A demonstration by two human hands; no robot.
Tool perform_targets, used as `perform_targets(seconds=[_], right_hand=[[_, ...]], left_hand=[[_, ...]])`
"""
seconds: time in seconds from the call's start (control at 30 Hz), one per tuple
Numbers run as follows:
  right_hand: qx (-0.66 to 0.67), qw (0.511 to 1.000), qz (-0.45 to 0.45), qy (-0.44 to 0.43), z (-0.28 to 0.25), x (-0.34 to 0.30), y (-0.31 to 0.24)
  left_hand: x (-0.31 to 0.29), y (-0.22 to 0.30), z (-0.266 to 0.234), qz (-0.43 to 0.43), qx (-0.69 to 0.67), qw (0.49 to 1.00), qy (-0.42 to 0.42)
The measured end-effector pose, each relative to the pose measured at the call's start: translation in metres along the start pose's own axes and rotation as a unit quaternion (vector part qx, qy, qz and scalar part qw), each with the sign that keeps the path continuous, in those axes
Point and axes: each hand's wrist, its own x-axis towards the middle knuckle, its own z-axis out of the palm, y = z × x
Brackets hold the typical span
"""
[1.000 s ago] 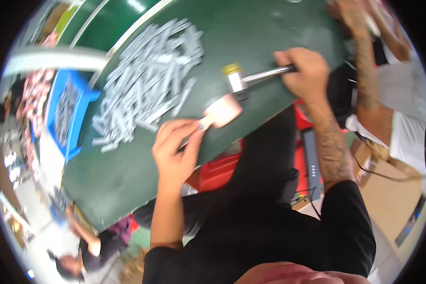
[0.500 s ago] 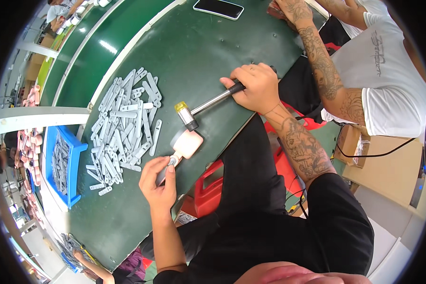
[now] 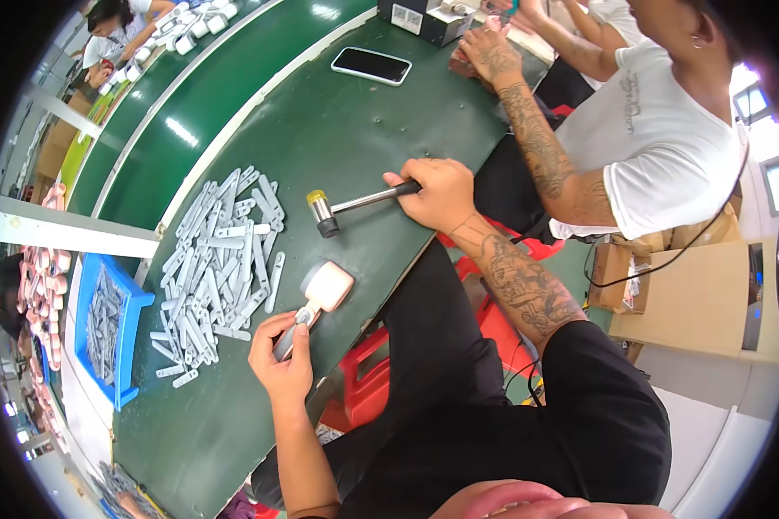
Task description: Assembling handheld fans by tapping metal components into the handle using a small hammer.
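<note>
My left hand (image 3: 284, 359) grips the grey handle of a pink handheld device (image 3: 329, 286), whose squarish head points away from me over the green table. A short-necked mallet (image 3: 359, 202) with a yellow face and a black face is in my right hand (image 3: 444, 195), fingers wrapped round its black grip. The mallet head is apart from the device, beyond it, with the black face turned towards it. Left of both hands lies a loose pile of grey strip-shaped plastic parts (image 3: 221, 264).
A blue bin (image 3: 131, 346) of similar grey parts stands at the left edge, near a white post (image 3: 69, 233). A phone (image 3: 371, 67) lies at the far side, beside a dark box (image 3: 424, 22). A co-worker in a white shirt (image 3: 666, 164) sits to my right.
The mallet head has moved away from the pink device, where it was close above or touching its head. Both hands keep their holds. The whole view has shifted.
</note>
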Motion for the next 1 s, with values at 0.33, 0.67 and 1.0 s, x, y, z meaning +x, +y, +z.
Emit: perform_targets(seconds=[0.33, 0.67, 1.0], right_hand=[[0.253, 0.894, 0.116, -0.350, -0.107, -0.023, -0.071], [0.196, 0.880, 0.032, -0.431, -0.120, -0.049, -0.115], [0.216, 0.914, -0.027, -0.341, -0.119, -0.052, -0.116]], left_hand=[[0.013, 0.009, -0.001, 0.071, -0.040, 0.997, -0.001], [0.007, 0.002, -0.001, 0.066, -0.009, 0.998, 0.005], [0.009, 0.000, 0.002, 0.088, -0.010, 0.996, 0.008]])
